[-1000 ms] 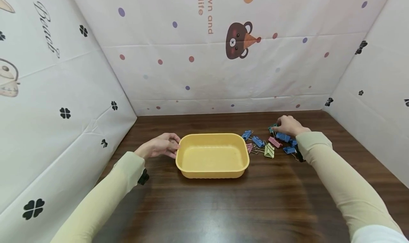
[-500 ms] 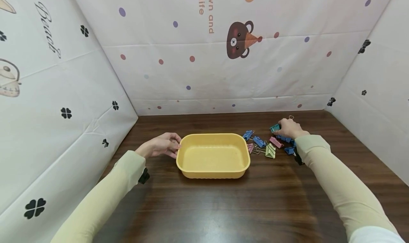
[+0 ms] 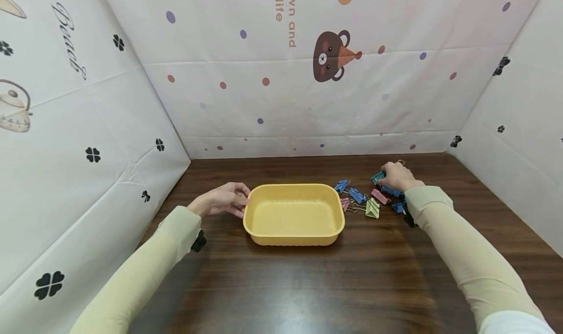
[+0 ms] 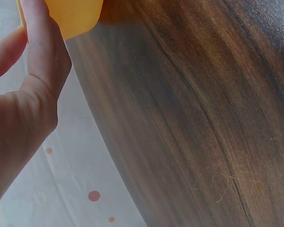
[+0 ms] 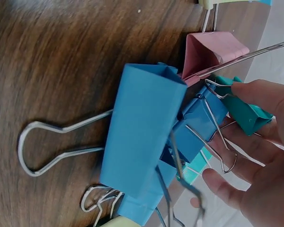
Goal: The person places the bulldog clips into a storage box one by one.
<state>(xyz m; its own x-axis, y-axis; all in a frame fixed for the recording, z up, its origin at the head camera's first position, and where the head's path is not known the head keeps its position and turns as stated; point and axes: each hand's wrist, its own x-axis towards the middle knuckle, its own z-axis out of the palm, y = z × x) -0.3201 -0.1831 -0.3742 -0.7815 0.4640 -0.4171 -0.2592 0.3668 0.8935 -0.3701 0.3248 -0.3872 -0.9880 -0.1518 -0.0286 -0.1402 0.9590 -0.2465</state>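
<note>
My left hand holds the left rim of a yellow plastic tray, thumb and fingers at its edge. In the left wrist view only a corner of the tray shows past the fingers. At the back right, my right hand pinches a teal binder clip between thumb and fingers. The right wrist view shows this teal clip beside the fingertips, near a blue binder clip. A pink binder clip lies just in front of the right hand.
Between tray and right hand lie blue binder clips, a light green one and a pink one. Another blue clip sits by the right cuff. White patterned sheets stand behind and beside the brown wooden table.
My right hand has taken hold of the teal binder clip and shifted it slightly; a wire handle now shows above the hand. The left hand and the tray stay in place.
</note>
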